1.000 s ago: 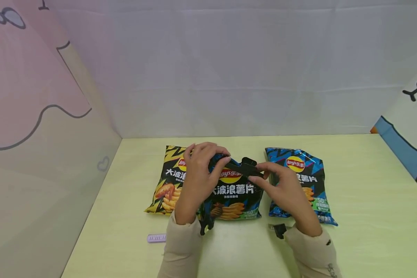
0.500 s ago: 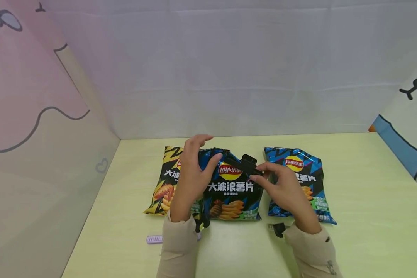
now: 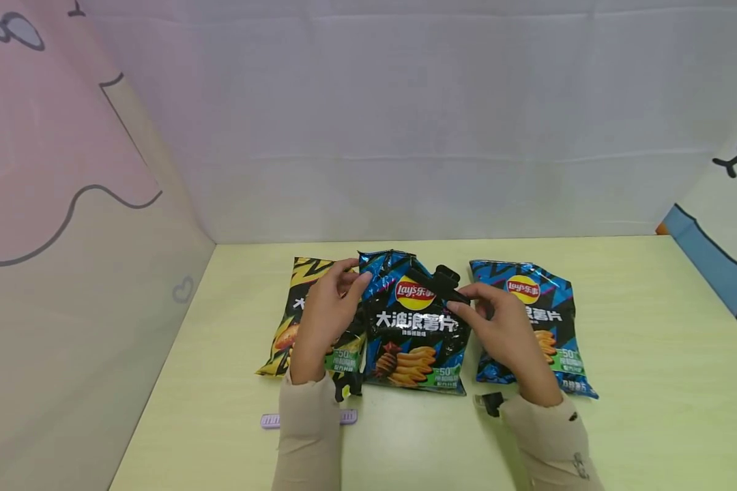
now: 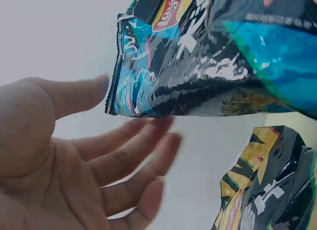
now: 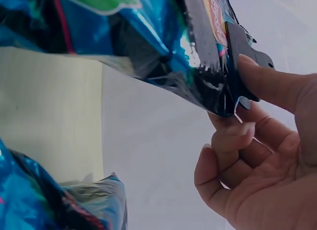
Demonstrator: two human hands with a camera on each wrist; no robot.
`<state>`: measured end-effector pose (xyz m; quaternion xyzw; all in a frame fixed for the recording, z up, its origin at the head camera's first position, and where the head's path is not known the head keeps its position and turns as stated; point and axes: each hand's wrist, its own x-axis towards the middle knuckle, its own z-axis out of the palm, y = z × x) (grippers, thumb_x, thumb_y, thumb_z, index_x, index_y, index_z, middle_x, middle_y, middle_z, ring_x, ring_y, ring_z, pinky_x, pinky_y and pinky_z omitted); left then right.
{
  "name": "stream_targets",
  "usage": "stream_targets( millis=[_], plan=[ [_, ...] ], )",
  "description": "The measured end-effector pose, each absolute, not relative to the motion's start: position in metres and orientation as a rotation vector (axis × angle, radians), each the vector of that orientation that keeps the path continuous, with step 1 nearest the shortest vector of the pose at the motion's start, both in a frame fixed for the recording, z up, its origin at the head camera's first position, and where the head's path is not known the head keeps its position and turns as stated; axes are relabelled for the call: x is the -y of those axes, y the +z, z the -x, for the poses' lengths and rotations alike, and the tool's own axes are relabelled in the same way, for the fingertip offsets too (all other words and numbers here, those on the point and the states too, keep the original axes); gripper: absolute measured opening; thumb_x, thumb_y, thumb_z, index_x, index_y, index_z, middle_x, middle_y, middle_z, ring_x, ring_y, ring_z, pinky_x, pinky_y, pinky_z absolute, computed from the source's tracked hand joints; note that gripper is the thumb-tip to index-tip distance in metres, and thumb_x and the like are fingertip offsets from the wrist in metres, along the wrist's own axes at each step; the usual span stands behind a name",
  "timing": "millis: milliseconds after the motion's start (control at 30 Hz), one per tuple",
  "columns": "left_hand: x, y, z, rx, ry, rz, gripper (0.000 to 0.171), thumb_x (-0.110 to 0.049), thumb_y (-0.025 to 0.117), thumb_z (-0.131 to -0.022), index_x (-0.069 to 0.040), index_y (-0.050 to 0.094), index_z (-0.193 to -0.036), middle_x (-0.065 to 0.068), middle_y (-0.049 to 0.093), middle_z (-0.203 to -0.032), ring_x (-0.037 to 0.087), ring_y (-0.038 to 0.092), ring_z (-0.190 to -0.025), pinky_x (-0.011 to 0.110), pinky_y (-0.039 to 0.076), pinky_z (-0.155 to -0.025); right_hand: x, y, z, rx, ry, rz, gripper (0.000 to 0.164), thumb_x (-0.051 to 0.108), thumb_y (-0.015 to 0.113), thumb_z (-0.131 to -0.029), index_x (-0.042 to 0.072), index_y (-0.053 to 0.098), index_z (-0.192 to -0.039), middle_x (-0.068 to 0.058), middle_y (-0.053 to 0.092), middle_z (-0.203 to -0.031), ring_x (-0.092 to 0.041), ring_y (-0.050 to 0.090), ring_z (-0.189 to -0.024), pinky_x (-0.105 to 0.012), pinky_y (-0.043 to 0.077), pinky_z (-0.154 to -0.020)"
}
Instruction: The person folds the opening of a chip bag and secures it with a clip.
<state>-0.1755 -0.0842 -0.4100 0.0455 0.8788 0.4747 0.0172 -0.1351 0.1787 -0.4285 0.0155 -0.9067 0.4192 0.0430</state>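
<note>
Here you are with your right hand (image 3: pixel 505 331) pinching one end of the black clip (image 3: pixel 437 284), which lies slantwise across the upper right corner of the middle blue Lay's bag (image 3: pixel 408 344). Your left hand (image 3: pixel 325 310) is spread wide, thumb right by that bag's upper left edge; whether it touches, you can't tell. To your left sits the yellow Lay's bag (image 3: pixel 291 310), partly behind that hand; to your right, a second blue Lay's bag (image 3: pixel 559 334). Nearer you on the tabletop (image 3: pixel 417 443), a purple strip (image 3: pixel 271 421) runs under your left sleeve (image 3: pixel 309 426).
</note>
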Motion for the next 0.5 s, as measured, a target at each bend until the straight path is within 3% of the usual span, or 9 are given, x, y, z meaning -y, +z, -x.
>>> stream_targets(
  millis=[100,233,333,500],
  plan=[
    [0.0835,-0.4117,0.1748,-2.666,1.404,-0.133,0.056,-0.04,0.057,-0.102,-0.013,0.047,-0.15,0.016,0.064,-0.137,0.033,0.063,-0.125,0.055,0.05,-0.105,-0.1787,-0.4308,0.136,2.768,1.29,-0.042,0.031,0.031,0.07,-0.096,0.008,0.071,-0.117,-0.006,0.057,-0.071,-0.016,0.048,-0.062,-0.028,0.039,-0.054],
    [0.0826,-0.4133,0.1741,-2.628,1.37,-0.143,0.06,-0.043,0.057,-0.102,-0.014,0.043,-0.152,0.017,0.061,-0.141,0.032,0.062,-0.127,0.054,0.049,-0.107,-0.1784,-0.4342,0.1372,2.747,1.298,-0.019,0.031,0.029,0.069,-0.096,0.009,0.071,-0.119,-0.011,0.07,-0.087,-0.016,0.056,-0.071,-0.027,0.045,-0.059],
    [0.0821,-0.4139,0.1744,-2.632,1.382,-0.141,0.06,-0.043,0.057,-0.102,-0.013,0.042,-0.153,0.017,0.061,-0.141,0.032,0.062,-0.127,0.054,0.049,-0.106,-0.178,-0.4359,0.1387,2.721,1.299,0.004,0.029,0.027,0.069,-0.097,0.009,0.072,-0.12,-0.013,0.071,-0.098,-0.016,0.057,-0.074,-0.026,0.045,-0.062],
    [0.0814,-0.4156,0.1755,-2.635,1.399,-0.152,0.059,-0.041,0.057,-0.102,-0.013,0.043,-0.152,0.017,0.062,-0.139,0.032,0.064,-0.124,0.052,0.051,-0.104,-0.1774,-0.4367,0.1406,2.701,1.307,-0.002,0.028,0.021,0.069,-0.096,0.01,0.07,-0.122,-0.015,0.07,-0.1,-0.016,0.054,-0.07,-0.025,0.041,-0.056]
  ],
)
